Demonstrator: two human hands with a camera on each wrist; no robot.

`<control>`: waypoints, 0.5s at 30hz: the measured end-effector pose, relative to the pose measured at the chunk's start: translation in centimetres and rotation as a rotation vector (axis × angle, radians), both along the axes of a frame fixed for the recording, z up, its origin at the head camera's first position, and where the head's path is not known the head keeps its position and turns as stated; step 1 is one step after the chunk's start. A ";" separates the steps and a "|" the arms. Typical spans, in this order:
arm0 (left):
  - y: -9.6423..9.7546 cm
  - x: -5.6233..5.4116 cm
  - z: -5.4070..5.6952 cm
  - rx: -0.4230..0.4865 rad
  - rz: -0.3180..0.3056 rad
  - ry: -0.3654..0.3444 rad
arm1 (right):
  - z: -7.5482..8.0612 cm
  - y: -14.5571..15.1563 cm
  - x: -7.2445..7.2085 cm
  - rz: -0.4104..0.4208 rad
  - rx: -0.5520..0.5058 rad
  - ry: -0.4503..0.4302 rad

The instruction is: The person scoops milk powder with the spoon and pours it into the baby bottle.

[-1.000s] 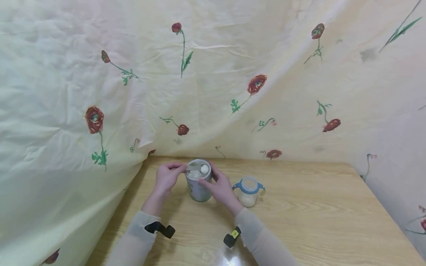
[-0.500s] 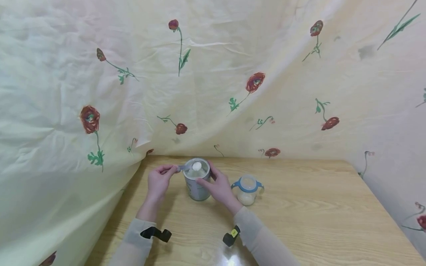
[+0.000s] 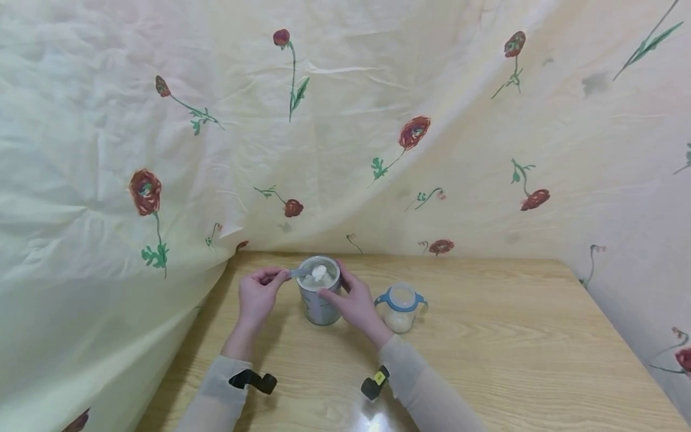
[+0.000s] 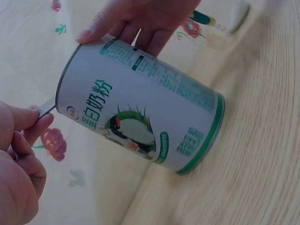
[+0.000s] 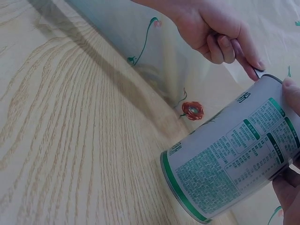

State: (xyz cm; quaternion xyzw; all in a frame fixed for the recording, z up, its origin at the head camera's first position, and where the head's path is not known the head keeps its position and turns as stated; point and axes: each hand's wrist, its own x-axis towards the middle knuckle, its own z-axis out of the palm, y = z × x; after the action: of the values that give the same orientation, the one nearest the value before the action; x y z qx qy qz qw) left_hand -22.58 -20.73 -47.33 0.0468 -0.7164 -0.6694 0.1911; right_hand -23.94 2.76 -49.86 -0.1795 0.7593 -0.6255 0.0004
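Note:
A white and green milk powder can (image 3: 320, 307), with its top off, stands upright on the table. My right hand (image 3: 353, 300) grips its upper right side, thumb near the front rim and fingers round the back. With thumb and index finger, my left hand (image 3: 258, 294) pinches the flat handle of a scoop (image 3: 298, 273) at the left rim. White powder heaps the scoop's bowl, which is inside the can's mouth over more powder. Both wrist views show the can's printed side (image 4: 136, 103) and the left hand (image 5: 211, 33); there the rim hides the scoop's bowl.
A baby cup (image 3: 400, 309) with a blue two-handled collar and a clear cap stands just right of my right hand, pale contents low inside. The wooden table (image 3: 502, 336) stretches right. A flowered cloth (image 3: 335, 150) hangs behind and along the left side.
My left hand has drawn back to the left, and the scoop's bowl has shifted from near the can's right rim toward its middle. My right hand keeps its grip on the can.

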 end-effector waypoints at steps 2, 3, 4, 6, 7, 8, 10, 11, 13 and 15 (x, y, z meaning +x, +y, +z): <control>0.0 0.0 0.0 0.004 -0.007 0.003 | 0.0 0.0 0.0 0.002 -0.002 0.001; 0.0 0.0 0.1 0.017 -0.008 0.002 | 0.0 0.0 0.0 0.002 -0.003 0.001; 0.0 0.0 0.1 0.028 -0.006 0.000 | 0.0 0.0 0.0 0.003 -0.005 0.002; 0.0 0.0 0.1 0.054 -0.008 -0.002 | 0.1 0.0 0.0 0.006 -0.006 0.001; 0.0 0.0 0.1 0.064 -0.010 -0.003 | 0.1 0.0 0.0 0.005 -0.006 0.001; 0.0 0.0 0.2 0.070 -0.012 -0.005 | 0.1 0.0 0.0 0.004 -0.004 0.000; 0.0 0.1 0.2 0.072 -0.011 -0.010 | 0.0 0.0 -0.1 0.002 -0.003 0.007; 0.0 0.1 0.3 0.068 -0.014 -0.012 | 0.0 0.0 -0.1 0.000 -0.001 0.008; 0.1 0.1 0.3 0.063 -0.014 -0.013 | 0.0 0.0 -0.1 -0.003 0.001 0.016; 0.0 0.1 0.3 0.057 -0.006 -0.015 | 0.0 -0.1 -0.1 -0.002 0.003 0.019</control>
State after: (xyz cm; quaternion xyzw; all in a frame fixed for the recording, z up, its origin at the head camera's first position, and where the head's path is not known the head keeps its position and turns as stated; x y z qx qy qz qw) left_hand -22.50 -20.69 -47.06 0.0551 -0.6984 -0.6899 0.1822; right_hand -24.00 2.71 -49.89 -0.1847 0.7605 -0.6225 -0.0073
